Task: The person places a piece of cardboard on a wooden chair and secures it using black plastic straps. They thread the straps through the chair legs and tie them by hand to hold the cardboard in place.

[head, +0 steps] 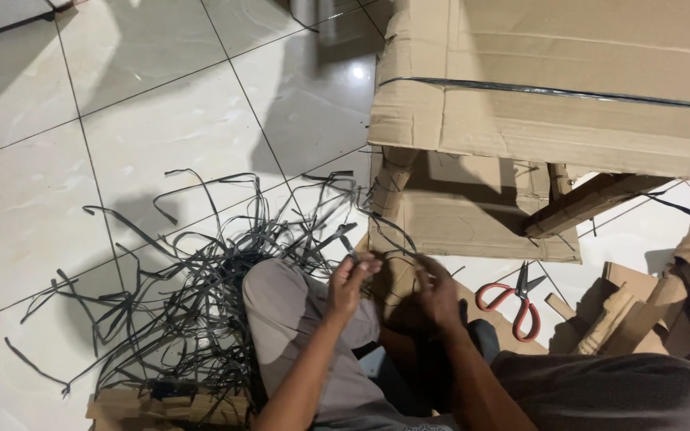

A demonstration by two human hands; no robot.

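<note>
My left hand (pixel 350 281) pinches a thin black plastic strap (pixel 350 246) just below the corner leg (pixel 390 185) of a raised cardboard structure (pixel 553 88). My right hand (pixel 439 294) is closed beside it, gripping the same strap where it runs toward the cardboard base (pixel 457 227). Both hands hover over my knees. Another black strap (pixel 537 90) is bound across the top panel of the cardboard.
A tangled heap of black straps (pixel 193 287) lies on the white tiled floor (pixel 121 144) at left. Red-handled scissors (pixel 514 299) rest on the floor at right, next to cardboard scraps (pixel 664 307). More cardboard pieces (pixel 161 403) lie at the lower left.
</note>
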